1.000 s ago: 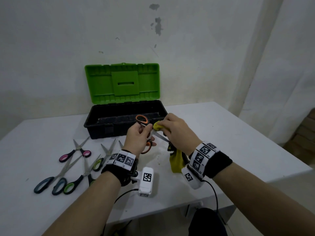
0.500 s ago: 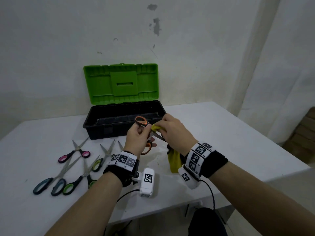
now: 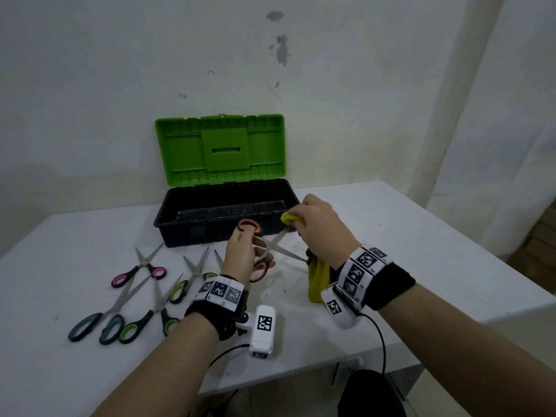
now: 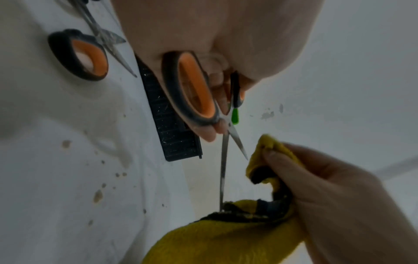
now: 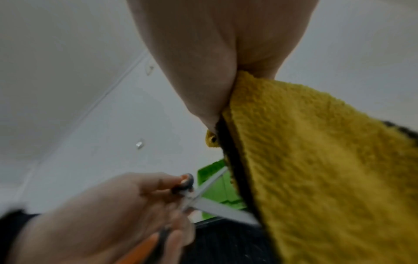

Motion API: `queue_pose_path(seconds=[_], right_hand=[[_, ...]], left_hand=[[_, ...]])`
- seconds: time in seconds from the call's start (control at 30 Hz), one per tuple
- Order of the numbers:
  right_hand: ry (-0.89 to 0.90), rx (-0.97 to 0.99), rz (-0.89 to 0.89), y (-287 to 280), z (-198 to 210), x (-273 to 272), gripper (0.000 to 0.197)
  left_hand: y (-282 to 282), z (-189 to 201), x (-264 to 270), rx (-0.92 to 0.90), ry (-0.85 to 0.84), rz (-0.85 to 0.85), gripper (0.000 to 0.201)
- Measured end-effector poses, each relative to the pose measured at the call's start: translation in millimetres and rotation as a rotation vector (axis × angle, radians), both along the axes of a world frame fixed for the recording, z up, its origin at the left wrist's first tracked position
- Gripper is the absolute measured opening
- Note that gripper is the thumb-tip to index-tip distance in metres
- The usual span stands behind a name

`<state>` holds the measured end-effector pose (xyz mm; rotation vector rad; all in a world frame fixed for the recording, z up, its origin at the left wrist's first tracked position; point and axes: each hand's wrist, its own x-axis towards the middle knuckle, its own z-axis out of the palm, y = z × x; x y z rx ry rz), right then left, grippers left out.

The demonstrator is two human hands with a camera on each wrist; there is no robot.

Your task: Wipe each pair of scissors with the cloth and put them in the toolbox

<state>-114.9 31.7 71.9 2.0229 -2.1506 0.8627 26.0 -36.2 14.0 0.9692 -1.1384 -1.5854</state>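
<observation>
My left hand (image 3: 245, 251) holds the orange-handled scissors (image 3: 272, 246) by their loops, blades spread apart, in front of the toolbox. My right hand (image 3: 319, 227) pinches the yellow cloth (image 3: 319, 278) around the tip of the upper blade; the rest of the cloth hangs down to the table. In the left wrist view the orange scissors (image 4: 199, 100) show both blades reaching toward the cloth (image 4: 267, 153). In the right wrist view the cloth (image 5: 316, 160) fills the right side and covers one blade tip. The black toolbox (image 3: 180, 228) stands with its green lid (image 3: 221, 150) up.
Several other scissors lie on the white table (image 3: 421, 251) at the left: a pink-handled pair (image 3: 140, 267), a blue-grey pair (image 3: 99, 320) and two green-handled pairs (image 3: 150, 314). Brown specks mark the table near the cloth. The table's right edge is close to the wall.
The scissors' blades have spread wider. My right hand has slid the cloth outward along the upper blade toward its tip, up and to the right.
</observation>
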Motion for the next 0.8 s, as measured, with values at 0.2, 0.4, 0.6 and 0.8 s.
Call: queue_pose_path(seconds=[0.2, 0.4, 0.6, 0.8], right_hand=[[0.149, 0.090, 0.100, 2, -9, 40, 0.021], [0.174, 0.136, 0.087, -1, -11, 31, 0.022], [0.162, 0.125, 0.156, 1, -3, 38, 0.022], [0.173, 0.143, 0.142, 2, 0, 28, 0.024]], left_hand=[[4, 6, -6, -0.016, 0.020, -0.053, 0.027], [5, 6, -1, -0.109, 0.022, 0.026, 0.026], [8, 10, -6, -0.100, 0.026, 0.049, 0.022], [6, 9, -3, -0.090, 0.035, 0.047, 0.019]])
